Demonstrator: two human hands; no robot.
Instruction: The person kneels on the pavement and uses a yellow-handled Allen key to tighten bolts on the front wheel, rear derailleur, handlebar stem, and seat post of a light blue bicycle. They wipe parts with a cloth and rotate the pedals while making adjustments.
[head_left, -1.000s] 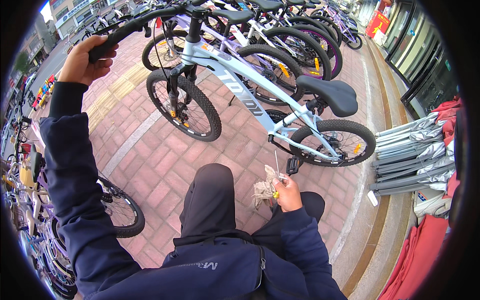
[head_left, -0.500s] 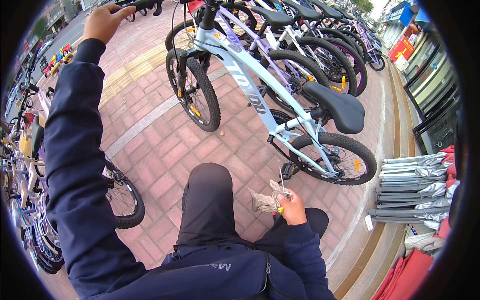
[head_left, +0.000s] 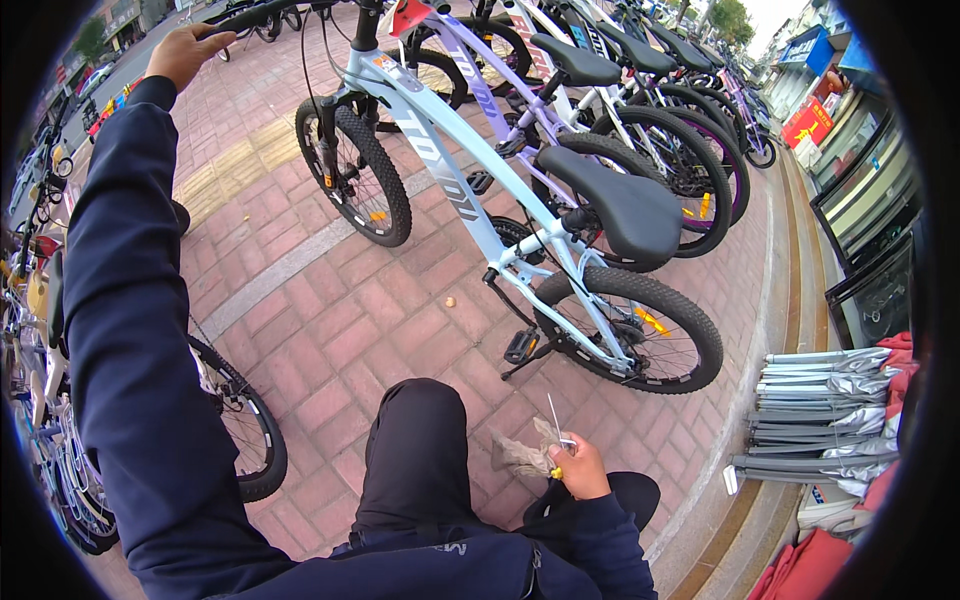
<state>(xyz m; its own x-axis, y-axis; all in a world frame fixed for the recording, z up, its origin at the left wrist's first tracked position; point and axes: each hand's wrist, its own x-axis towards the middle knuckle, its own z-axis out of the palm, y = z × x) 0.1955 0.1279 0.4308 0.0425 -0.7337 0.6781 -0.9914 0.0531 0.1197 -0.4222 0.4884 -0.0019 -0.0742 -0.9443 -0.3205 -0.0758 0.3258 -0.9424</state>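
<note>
My left hand reaches far up and left, its fingers closed at the left end of the handlebar of a light blue bicycle. The bicycle stands upright across from me, its black saddle toward the right and its front wheel to the left. Low in front of my body, my right hand is closed on a crumpled beige cloth and a thin metal rod tool. A small yellow piece shows at the fingers. The kickstand is down beside the pedal.
Several parked bicycles line up behind the blue one. More bicycles stand close on the left. Stone steps, folded grey poles and red fabric lie along the right. Red brick paving stretches between.
The light blue bicycle has shifted left and nearer relative to the row behind, and its kickstand now shows. My left hand has moved left with the handlebar; my right hand has dropped slightly in view.
</note>
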